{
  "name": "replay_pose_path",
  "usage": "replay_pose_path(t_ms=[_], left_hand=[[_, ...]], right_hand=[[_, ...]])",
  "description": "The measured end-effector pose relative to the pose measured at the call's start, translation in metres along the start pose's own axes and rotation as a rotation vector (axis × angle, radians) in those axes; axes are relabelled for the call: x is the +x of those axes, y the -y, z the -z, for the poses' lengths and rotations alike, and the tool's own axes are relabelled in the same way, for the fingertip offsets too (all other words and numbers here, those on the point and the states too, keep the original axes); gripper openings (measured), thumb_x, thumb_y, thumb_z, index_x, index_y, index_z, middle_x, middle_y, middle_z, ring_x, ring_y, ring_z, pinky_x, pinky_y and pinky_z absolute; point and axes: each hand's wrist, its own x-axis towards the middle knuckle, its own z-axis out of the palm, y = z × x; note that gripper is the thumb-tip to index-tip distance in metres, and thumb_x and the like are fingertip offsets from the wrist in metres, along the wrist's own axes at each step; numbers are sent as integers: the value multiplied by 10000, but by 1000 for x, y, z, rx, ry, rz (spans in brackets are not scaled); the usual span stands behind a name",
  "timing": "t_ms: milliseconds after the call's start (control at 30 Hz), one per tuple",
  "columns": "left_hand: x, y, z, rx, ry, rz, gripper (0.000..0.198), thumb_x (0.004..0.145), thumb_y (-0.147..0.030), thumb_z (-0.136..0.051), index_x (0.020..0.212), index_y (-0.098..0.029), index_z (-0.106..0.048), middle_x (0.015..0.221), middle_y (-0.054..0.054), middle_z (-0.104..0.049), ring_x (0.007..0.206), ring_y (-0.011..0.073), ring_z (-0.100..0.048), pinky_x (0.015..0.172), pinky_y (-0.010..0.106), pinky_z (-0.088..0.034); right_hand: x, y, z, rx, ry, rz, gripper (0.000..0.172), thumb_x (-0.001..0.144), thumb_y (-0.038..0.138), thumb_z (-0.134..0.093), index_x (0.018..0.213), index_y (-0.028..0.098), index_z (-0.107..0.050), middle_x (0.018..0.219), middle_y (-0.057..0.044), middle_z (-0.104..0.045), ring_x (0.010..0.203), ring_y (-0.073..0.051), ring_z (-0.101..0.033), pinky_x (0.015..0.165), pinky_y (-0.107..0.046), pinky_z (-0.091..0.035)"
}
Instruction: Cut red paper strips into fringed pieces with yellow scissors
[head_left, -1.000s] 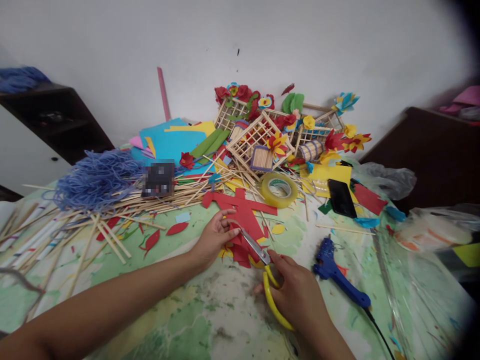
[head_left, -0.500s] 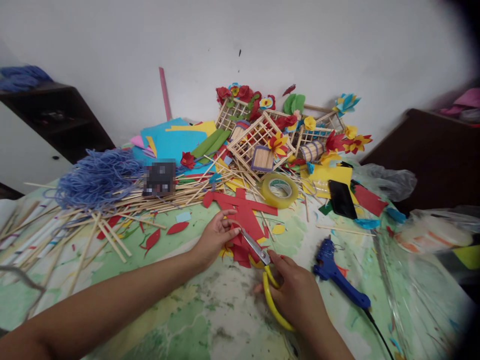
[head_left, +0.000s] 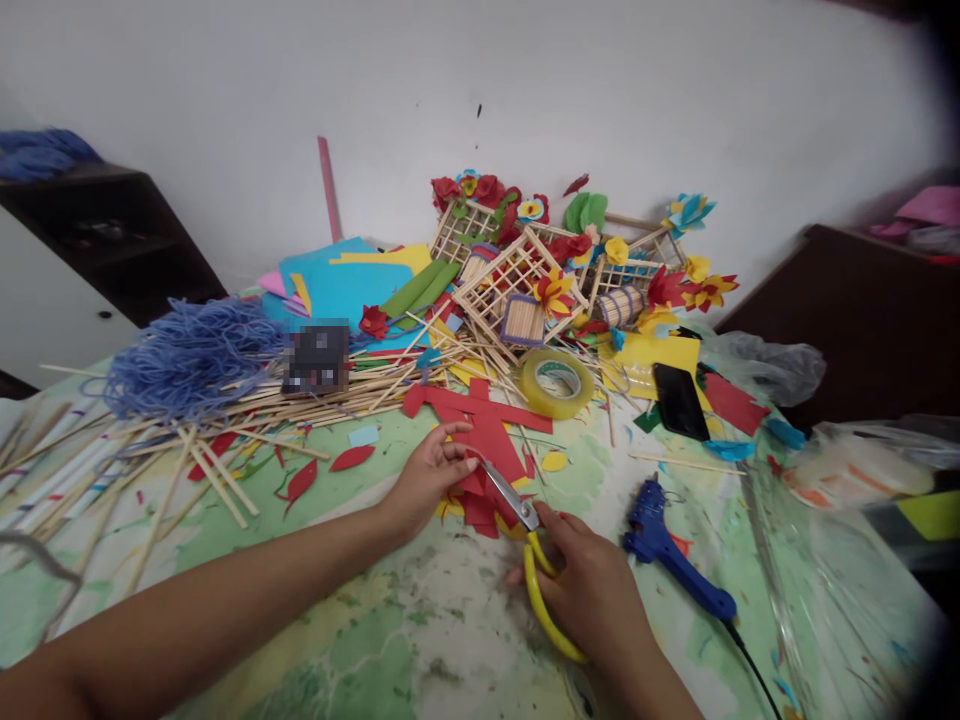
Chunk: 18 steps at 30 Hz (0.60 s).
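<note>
Just below the tape roll (head_left: 557, 382), the left hand (head_left: 426, 478) is pinching the red paper (head_left: 489, 432) while the right hand (head_left: 594, 592), clamped on yellow scissors (head_left: 534, 580), is cutting it; a glue gun (head_left: 670, 548) is lying lower right.

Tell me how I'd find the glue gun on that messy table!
Start at the table with the green patterned cover and find the right hand holding yellow-handled scissors near the front edge. Just to that hand's right lies the glue gun. It is the only solid blue plastic tool there, with a black cord trailing off its handle, unlike the flat black phone farther back.
</note>
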Motion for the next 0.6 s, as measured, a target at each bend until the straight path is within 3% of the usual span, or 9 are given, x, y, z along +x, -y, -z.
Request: replay_pose_path(t_ms=[600], left_hand=[[0, 1, -2, 64, -12, 1, 514, 608, -186, -741, 1061, -207, -499, 756, -8, -621, 671, 105, -590, 622, 203, -448]], right_hand=[[-1, 3, 5, -28, -14, 14, 563, 712, 418, -583, 1239, 235, -506, 954, -63, -635, 773, -198, -605, 639, -264, -419]])
